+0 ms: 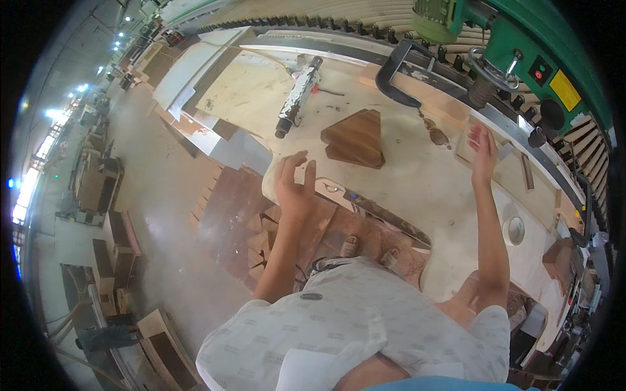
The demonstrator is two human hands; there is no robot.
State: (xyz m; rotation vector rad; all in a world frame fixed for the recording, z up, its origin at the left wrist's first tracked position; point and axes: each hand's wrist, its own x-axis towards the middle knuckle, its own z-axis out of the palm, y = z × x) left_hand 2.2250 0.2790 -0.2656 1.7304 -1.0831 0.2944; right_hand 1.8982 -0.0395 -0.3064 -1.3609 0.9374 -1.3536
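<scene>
My left hand (297, 186) is raised at the near edge of the pale worktable (414, 150), its fingers apart and nothing in them. Farther right, my right hand (483, 153) hovers with fingers stretched out, close to a light wooden frame or panel (499, 163) by the back rail. Between the two hands a dark brown, angular wooden piece (355, 139) lies flat on the table, touched by neither. Beyond my left hand rests a cylindrical tool (300, 96) with black ends and a flaking white body.
A black C-clamp (398, 75) grips the back rail, near the green machine (515, 49) with its handwheel at upper right. Slatted rollers (313, 23) curve along the back. A round metal disc (514, 231) sits in the table at right. Wooden pieces (262, 240) stand below the table.
</scene>
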